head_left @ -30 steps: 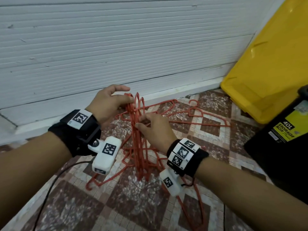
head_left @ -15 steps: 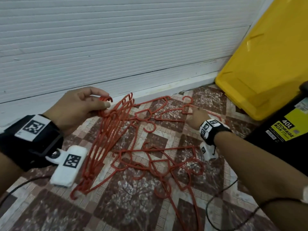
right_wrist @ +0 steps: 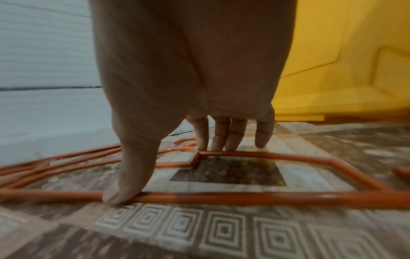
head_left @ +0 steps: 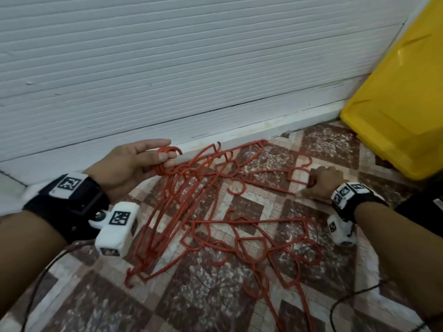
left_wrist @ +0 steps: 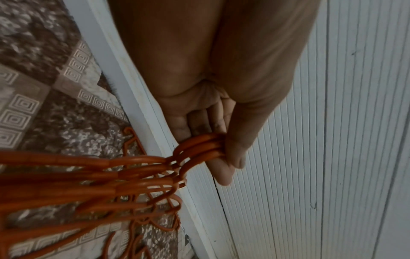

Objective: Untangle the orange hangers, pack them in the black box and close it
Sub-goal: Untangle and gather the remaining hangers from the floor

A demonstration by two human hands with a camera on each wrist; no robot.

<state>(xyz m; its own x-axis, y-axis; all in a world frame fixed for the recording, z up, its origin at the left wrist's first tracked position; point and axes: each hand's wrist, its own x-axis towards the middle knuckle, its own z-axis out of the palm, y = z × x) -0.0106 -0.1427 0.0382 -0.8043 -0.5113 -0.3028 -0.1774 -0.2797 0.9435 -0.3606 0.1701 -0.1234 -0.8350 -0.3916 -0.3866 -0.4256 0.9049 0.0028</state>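
Down on the patterned tile floor (head_left: pixel 239 305), the person has both hands among the orange hangers (head_left: pixel 251 238). The left hand (head_left: pixel 134 164) is raised a little above the floor near the white skirting (head_left: pixel 239 135), with several hanger hooks (left_wrist: pixel 199 149) gathered together. In the left wrist view these hooks loop over the fingers (left_wrist: pixel 221 173) and the thumb presses on them from the wall side, so the hand grips that bundle (head_left: pixel 163 212). From there the bundle slopes down to the floor towards the person, its lower ends resting on the tiles.

The right hand (head_left: pixel 321 180) is farther right, low on the floor, on a single hanger (right_wrist: pixel 255 199) that lies flat. In the right wrist view the thumb (right_wrist: pixel 124 184) presses down on the hanger's long straight bar while the fingertips (right_wrist: pixel 219 140) touch its upper bar; the fingers are nearly straight, pressing rather than wrapped round it.

Between the two hands and nearer the person, more hangers lie loose and crossing one another on the tiles, some hooked together.

A yellow lid (head_left: pixel 402 104) leans against the ribbed white wall (head_left: pixel 167 68) at the far right, its lower edge on the floor. At the right edge of the head view a dark shape shows behind the right forearm; I cannot tell whether it is the black box. Black cables (head_left: pixel 354 295) trail over the floor from both wrist bands.
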